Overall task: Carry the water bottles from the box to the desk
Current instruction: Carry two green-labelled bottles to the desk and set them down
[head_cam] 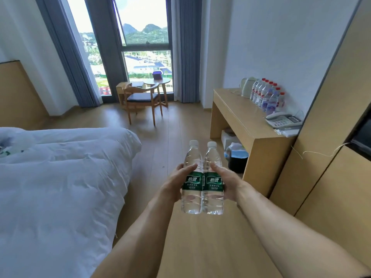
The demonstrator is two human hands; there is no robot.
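Note:
Two clear water bottles with green labels and white caps stand upright side by side in the air over the floor. My left hand (177, 182) grips the left bottle (191, 199) and my right hand (228, 183) grips the right bottle (213, 199). The wooden desk (236, 117) stands ahead on the right against the wall. Several red-capped water bottles (267, 96) are lined up at its back edge. No box is in view.
A white kettle (248, 87) and a phone (284, 120) sit on the desk, with bags (237, 155) under it. A white bed (60, 177) fills the left. A wooden chair (141, 101) and round table (157, 81) stand by the window. Wardrobe panels (331, 157) line the right.

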